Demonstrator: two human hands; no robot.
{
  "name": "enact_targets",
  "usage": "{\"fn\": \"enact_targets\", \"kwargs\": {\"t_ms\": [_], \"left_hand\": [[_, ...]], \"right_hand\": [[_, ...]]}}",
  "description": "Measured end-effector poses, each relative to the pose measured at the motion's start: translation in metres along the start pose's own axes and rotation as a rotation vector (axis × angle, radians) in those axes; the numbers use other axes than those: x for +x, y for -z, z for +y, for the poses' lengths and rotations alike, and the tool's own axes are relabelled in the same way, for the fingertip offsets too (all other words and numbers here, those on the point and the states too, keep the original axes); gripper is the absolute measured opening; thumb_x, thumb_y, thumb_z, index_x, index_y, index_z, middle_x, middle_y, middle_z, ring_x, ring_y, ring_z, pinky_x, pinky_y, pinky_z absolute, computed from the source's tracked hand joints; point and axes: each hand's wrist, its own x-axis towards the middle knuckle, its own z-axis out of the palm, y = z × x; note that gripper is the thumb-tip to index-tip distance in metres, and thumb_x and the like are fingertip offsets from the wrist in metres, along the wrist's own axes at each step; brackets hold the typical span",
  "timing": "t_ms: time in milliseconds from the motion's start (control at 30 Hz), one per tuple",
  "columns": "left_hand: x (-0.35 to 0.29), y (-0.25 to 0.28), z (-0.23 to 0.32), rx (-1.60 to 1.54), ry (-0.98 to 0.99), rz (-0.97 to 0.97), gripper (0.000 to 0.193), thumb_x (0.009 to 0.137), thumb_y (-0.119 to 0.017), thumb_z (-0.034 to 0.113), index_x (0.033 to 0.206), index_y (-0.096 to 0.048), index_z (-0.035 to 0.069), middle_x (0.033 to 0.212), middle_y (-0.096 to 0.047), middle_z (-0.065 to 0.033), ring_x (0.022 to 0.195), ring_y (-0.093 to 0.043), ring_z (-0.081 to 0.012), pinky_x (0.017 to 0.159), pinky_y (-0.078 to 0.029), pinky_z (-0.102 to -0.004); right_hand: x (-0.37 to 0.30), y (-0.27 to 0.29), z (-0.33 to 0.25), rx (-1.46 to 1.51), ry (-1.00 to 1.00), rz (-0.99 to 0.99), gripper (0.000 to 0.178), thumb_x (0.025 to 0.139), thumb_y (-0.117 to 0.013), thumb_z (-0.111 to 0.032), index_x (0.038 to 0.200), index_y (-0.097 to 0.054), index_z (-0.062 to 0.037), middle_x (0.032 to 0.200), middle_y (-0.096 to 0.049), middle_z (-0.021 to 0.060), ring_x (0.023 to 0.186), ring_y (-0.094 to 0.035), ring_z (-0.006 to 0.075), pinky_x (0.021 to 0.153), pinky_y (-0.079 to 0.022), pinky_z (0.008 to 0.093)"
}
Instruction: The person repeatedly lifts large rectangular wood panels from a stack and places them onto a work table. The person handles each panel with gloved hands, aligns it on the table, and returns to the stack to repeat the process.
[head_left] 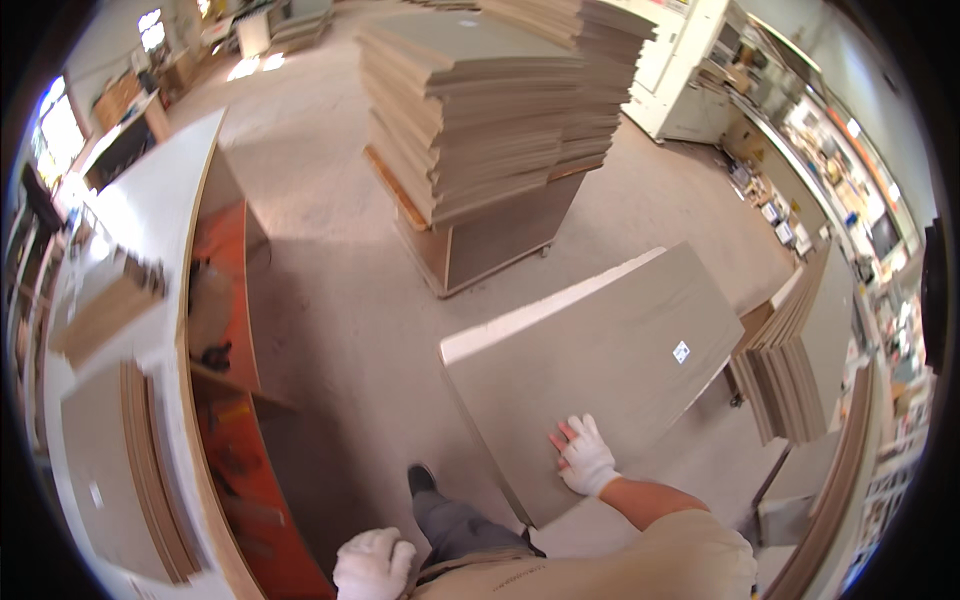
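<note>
My right hand [587, 456], in a white glove with some fingertips showing bare, rests open on a flat grey-brown panel [590, 375]. A small white label [681, 352] is on that panel near its right side. Along the panel's far edge runs a pale strip [540, 315]; whether it belongs to a board beneath, I cannot tell. Low in the view, close to my body, my left hand [373, 565] is also gloved in white. Its fingers are curled in, and nothing shows in them. What supports the panel is mostly hidden.
A tall stack of panels [500, 120] stands ahead on a low wheeled base [500, 245]. At left is a white-topped workbench [165, 215] with boards [120, 470] and orange-red shelves [240, 460]. More upright panels [785, 385] lean at right, before a cluttered bench [785, 215].
</note>
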Motion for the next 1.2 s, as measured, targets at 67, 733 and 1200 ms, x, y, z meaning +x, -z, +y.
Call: {"fn": "enact_targets", "kwargs": {"t_ms": [67,733,1200], "left_hand": [[0.043,0.022,-0.009,0.084,-0.070,-0.088,0.036,0.101,-0.059,0.036,0.115,-0.070,0.005,0.110,-0.072,-0.0177,0.103,-0.068,-0.0367,0.094,-0.053,-0.0493],[0.548,0.243,-0.002,0.120,-1.006,0.387,0.036,0.080,-0.072,0.006,0.115,-0.066,0.001,0.121,-0.066,-0.0193,0.114,-0.063,-0.0429,0.104,-0.048,-0.0540],[0.761,0.248,0.094,0.111,-1.196,0.345,0.047,0.079,-0.057,0.006,0.125,-0.062,-0.002,0.129,-0.062,-0.0247,0.125,-0.056,-0.0491,0.118,-0.032,-0.0647]], "right_hand": [[-0.001,0.004,0.000,0.072,-0.022,-0.052,0.045,0.082,-0.063,-0.022,0.122,-0.074,-0.0038,0.140,-0.061,0.0166,0.125,-0.045,0.0328,0.114,-0.031,0.0518],[0.326,0.177,0.063,0.303,-0.624,0.995,0.050,0.083,-0.073,-0.012,0.131,-0.063,-0.0036,0.133,-0.064,0.0210,0.129,-0.056,0.0456,0.114,-0.043,0.0513],[0.514,0.370,0.344,0.614,-0.533,1.230,0.035,0.104,-0.052,-0.022,0.134,-0.069,-0.0134,0.143,-0.062,0.0136,0.139,-0.048,0.0334,0.116,-0.041,0.0384]]}}
